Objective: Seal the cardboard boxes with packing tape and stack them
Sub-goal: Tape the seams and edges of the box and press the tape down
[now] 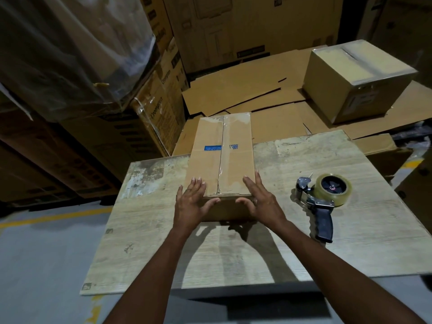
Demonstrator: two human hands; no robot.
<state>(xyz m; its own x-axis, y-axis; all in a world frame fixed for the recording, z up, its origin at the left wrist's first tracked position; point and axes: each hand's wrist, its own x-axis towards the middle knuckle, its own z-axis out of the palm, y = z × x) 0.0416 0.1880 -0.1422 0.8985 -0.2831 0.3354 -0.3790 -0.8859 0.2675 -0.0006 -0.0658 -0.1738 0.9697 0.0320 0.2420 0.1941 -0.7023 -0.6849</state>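
Observation:
A long cardboard box (223,157) lies on the worn wooden table (163,242), with clear tape along its centre seam and a blue label across it. My left hand (190,202) rests flat on the box's near left corner, fingers straight on top and thumb against the front face. My right hand (259,198) lies the same way on the near right corner. A tape dispenser (323,199) with a roll of clear tape and a black handle lies on the table to the right of my right hand, untouched. A second taped box (355,83) stands at the back right.
Flattened cardboard sheets (245,90) cover the area behind the table. Tall printed cartons (161,101) and a plastic-wrapped stack (70,54) rise at the left and back. Grey floor with a yellow line (53,217) lies to the left.

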